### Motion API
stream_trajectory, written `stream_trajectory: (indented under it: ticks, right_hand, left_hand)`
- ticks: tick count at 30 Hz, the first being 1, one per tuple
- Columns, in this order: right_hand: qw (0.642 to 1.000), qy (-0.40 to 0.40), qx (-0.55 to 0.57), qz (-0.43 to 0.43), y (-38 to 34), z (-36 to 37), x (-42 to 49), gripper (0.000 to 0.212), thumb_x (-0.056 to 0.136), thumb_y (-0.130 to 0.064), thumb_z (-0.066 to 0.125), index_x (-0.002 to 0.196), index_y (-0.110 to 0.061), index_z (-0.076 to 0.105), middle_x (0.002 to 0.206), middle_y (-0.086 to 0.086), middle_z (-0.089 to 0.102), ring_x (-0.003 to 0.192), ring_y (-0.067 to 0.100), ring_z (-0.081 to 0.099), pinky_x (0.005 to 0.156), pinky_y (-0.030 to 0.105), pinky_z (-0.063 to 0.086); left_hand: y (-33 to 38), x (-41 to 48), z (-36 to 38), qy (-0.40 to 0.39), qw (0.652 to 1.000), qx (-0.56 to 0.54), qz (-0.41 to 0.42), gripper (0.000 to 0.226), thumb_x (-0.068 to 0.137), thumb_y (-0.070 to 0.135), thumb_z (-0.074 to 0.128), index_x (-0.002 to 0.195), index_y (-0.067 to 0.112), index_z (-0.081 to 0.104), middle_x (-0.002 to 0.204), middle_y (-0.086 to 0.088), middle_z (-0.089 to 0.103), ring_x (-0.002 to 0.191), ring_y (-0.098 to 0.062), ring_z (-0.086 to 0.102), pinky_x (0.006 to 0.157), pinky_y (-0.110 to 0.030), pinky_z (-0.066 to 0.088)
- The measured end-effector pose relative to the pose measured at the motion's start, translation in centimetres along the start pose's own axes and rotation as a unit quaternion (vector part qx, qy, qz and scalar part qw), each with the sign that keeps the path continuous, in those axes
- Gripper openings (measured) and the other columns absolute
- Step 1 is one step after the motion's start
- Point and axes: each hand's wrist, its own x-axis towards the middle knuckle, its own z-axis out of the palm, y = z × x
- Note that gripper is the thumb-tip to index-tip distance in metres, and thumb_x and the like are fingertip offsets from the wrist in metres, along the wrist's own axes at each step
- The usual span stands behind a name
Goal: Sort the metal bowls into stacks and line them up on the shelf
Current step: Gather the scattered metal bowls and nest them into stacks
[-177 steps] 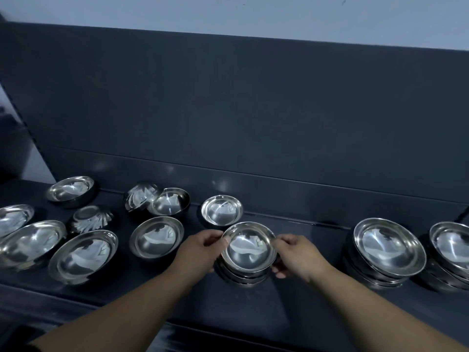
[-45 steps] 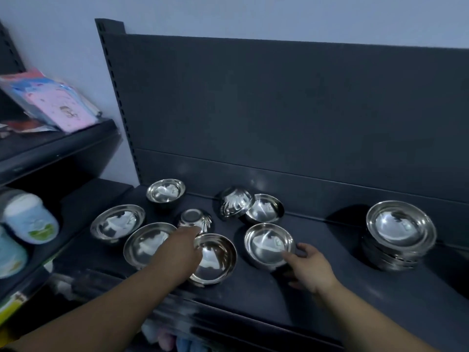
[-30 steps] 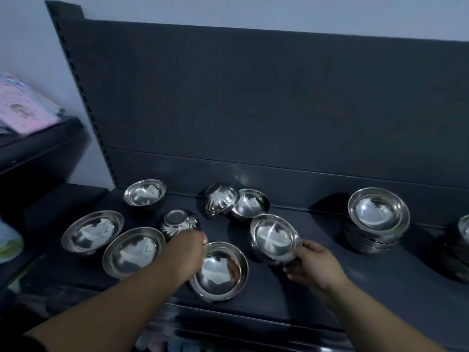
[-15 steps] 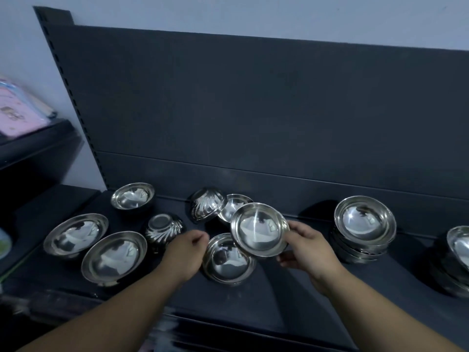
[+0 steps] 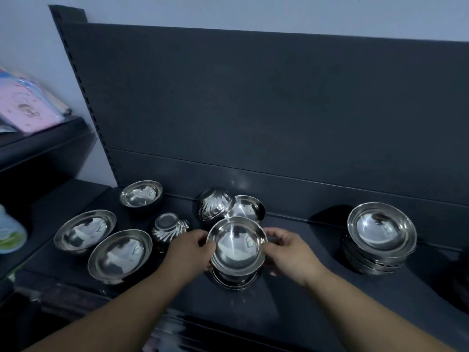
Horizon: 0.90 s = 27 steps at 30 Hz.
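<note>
Head view: both hands meet at the middle of the dark shelf (image 5: 291, 308). The left hand (image 5: 189, 250) pinches the left rim of the top bowl (image 5: 237, 245), and the right hand (image 5: 289, 252) curls round its right rim, so each hand is clamped on that bowl. The top bowl is upright, mouth up, directly over a lower bowl (image 5: 234, 279) that rests on the shelf. Only the lower bowl's front rim shows, and whether the two bowls touch is not clear.

To the right, well apart, a stack (image 5: 380, 237) of nested bowls stands near the back panel (image 5: 253, 110). Just behind the top bowl, a tipped fluted bowl (image 5: 215, 204) lies on its side against a leaning bowl (image 5: 247, 208). An upturned fluted bowl (image 5: 170, 228) sits base up just beside the left hand. Further left, two wide bowls lie mouth up near each other: the near one (image 5: 119, 254) at the shelf's front and the far one (image 5: 85, 229) beyond it. A small bowl (image 5: 141, 193) stands upright at the back left corner.

On the neighbouring shelving at far left, a pink packet (image 5: 22, 107) lies on an upper shelf and a pale bottle (image 5: 10, 237) stands lower down.
</note>
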Motion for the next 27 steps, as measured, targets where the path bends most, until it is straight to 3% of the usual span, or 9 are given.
stream_trajectory:
  ticks: [4,9,14,18,22,27]
  right_hand:
    - [0.998,0.027,-0.056,-0.015,1.2,0.1,0.7,0.02,0.087,-0.036,0.067,0.105,-0.029,0.072,0.096,-0.011,0.075,0.087,0.006,0.068,0.082,0.024,0.053]
    - [0.997,-0.009,-0.08,0.014,1.8,0.3,0.7,0.017,0.093,-0.031,0.061,0.109,-0.03,0.066,0.099,-0.005,0.071,0.079,0.01,0.064,0.061,0.026,0.057]
    - [0.996,-0.01,-0.082,0.029,2.1,0.1,1.6,0.015,0.093,-0.031,0.062,0.107,-0.028,0.067,0.095,-0.003,0.072,0.074,0.012,0.064,0.058,0.026,0.057]
    - [0.997,0.028,-0.068,0.025,1.5,-0.3,3.4,0.017,0.091,-0.038,0.063,0.102,-0.026,0.068,0.091,-0.002,0.073,0.072,0.013,0.064,0.059,0.028,0.057]
    - [0.995,0.07,-0.061,0.032,1.3,-0.8,6.2,0.017,0.088,-0.036,0.066,0.101,-0.024,0.068,0.092,-0.004,0.072,0.071,0.012,0.064,0.062,0.029,0.055]
    - [0.991,0.104,-0.016,0.08,1.6,-0.8,9.4,0.043,0.087,-0.035,0.069,0.126,-0.019,0.056,0.115,0.003,0.066,0.092,0.02,0.066,0.06,0.031,0.056]
  left_hand:
    - [-0.8,0.2,-0.1,0.022,0.999,0.039,0.013,0.019,0.087,0.029,0.058,0.1,0.021,0.07,0.085,0.005,0.072,0.078,-0.015,0.069,0.083,-0.034,0.055]
    - [-1.2,0.0,0.8,0.053,0.996,0.057,0.036,0.022,0.092,0.026,0.057,0.111,0.022,0.065,0.087,0.013,0.061,0.079,-0.004,0.054,0.073,-0.015,0.034]
    - [-1.5,0.3,1.1,0.037,0.998,0.042,0.026,0.021,0.092,0.03,0.056,0.109,0.024,0.065,0.084,0.017,0.061,0.078,0.002,0.054,0.07,-0.016,0.035]
    - [-1.3,1.4,0.6,0.043,0.998,0.035,0.026,0.026,0.09,0.039,0.058,0.111,0.025,0.065,0.097,0.016,0.067,0.095,-0.006,0.061,0.082,-0.019,0.038]
    - [-0.4,4.1,-0.4,0.068,0.994,0.053,0.069,0.031,0.087,0.035,0.064,0.115,0.023,0.064,0.107,0.005,0.066,0.093,-0.008,0.06,0.085,-0.019,0.04]
    - [0.5,8.2,-1.0,0.053,0.981,0.147,0.117,0.058,0.083,0.031,0.069,0.137,0.02,0.05,0.139,-0.002,0.049,0.126,-0.017,0.048,0.103,-0.02,0.031]
